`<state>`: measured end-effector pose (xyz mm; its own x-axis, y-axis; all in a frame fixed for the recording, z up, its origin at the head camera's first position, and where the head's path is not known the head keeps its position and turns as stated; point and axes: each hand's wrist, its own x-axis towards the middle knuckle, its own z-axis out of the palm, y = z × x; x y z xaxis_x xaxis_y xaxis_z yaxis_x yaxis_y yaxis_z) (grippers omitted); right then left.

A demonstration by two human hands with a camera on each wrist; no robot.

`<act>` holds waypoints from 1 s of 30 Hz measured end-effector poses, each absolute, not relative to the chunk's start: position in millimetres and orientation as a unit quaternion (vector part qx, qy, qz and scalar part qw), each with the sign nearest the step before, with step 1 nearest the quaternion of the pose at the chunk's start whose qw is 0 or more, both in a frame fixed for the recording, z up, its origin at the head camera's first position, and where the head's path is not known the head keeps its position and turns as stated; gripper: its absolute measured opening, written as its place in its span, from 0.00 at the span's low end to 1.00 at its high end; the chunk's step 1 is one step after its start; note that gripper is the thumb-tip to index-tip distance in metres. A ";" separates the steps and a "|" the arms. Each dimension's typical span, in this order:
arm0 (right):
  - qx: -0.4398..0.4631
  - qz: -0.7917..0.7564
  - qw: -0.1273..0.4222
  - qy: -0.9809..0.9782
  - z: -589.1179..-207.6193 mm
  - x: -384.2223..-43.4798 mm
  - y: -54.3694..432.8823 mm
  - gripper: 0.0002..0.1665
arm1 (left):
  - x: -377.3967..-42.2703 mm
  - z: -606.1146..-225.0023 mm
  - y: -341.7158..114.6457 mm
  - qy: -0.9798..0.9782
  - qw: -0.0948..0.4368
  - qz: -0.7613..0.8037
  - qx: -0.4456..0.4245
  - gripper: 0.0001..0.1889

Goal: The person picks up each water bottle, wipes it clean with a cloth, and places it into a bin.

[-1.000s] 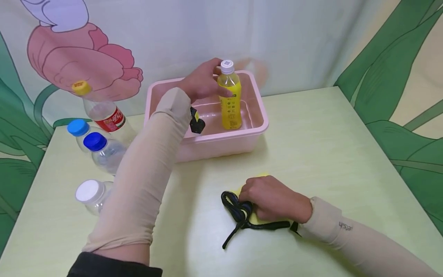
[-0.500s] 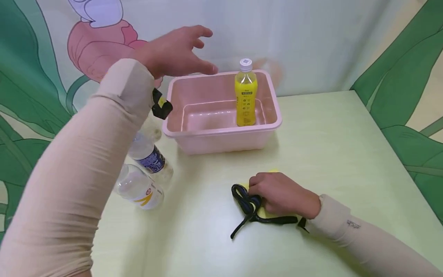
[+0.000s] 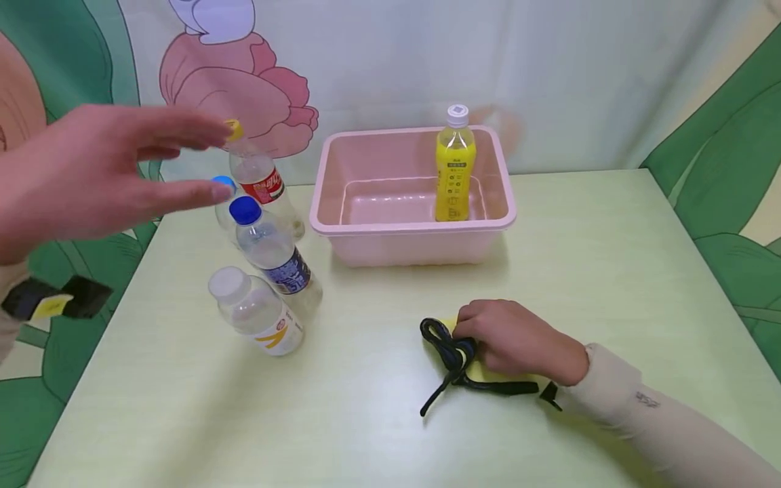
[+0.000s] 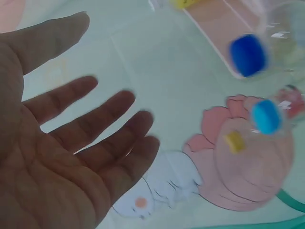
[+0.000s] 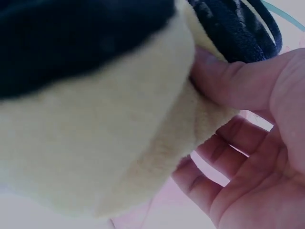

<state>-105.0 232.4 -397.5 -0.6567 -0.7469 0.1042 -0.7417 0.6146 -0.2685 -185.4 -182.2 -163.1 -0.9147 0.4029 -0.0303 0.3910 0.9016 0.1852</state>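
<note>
My left hand (image 3: 91, 176) hangs in the air at the left of the head view, fingers extended and thumb spread, holding nothing. Behind its fingertips stand the bottle with a red label (image 3: 265, 186) and the light blue-capped bottle (image 3: 224, 215), both partly hidden. A bottle of yellow drink (image 3: 454, 176) stands upright inside the pink tub (image 3: 415, 229), at its right side. On the table, my right hand (image 3: 515, 339) pinches a pale yellow plush cloth (image 5: 95, 133) with dark blue trim and a dark bow-like loop (image 3: 451, 349). The hand covers much of this cloth.
A dark blue-capped bottle (image 3: 287, 271) and a shorter white-capped bottle (image 3: 274, 329) stand left of the tub. All bottles there look clear. The table (image 3: 342, 420) meets a patterned curtain (image 3: 390, 61) at the back.
My left hand has let go of the yellow drink bottle, leaving it in the tub, and has moved left past the other bottles. The right hand keeps its hold on the cloth.
</note>
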 end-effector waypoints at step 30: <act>-0.403 -0.293 -0.091 0.862 -379.3 -103.3 225.1 0.15 | -114.6 -282.8 -186.3 0.943 -0.002 0.198 0.269 0.23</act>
